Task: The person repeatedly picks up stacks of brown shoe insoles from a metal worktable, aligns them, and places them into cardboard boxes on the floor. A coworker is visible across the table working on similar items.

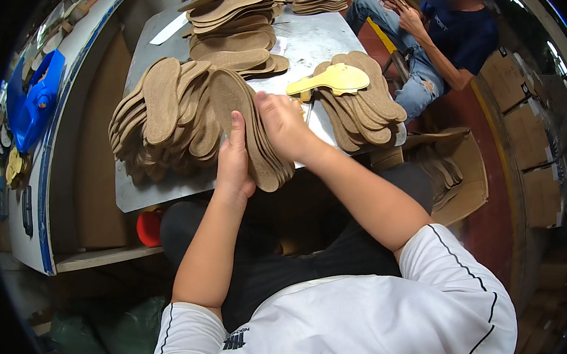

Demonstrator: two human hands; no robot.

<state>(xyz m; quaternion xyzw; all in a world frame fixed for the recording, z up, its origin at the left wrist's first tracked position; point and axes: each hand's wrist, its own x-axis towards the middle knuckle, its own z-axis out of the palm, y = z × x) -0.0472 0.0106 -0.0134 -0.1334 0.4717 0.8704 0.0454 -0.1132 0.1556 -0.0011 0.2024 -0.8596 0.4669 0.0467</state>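
Note:
Between my two hands is an upright, slightly tilted stack of brown insoles (232,93), at the near edge of a metal table. My left hand (231,160) grips its lower left side, thumb pointing up along the front insole. Around the right side of the same stack, my right hand (282,125) is closed, its fingertips partly hidden. Left of the stack lies a fanned heap of more insoles (162,101), touching or nearly touching it. On the right, a yellow insole-shaped template (337,78) rests on another fanned pile of insoles (378,97).
Taller insole piles (231,15) stand at the back of the metal table (315,31). An open cardboard box (464,183) holding insoles is at my right. A blue plastic bin (36,103) sits on the left bench. Beyond the table's right side, another person (459,37) sits, hands raised.

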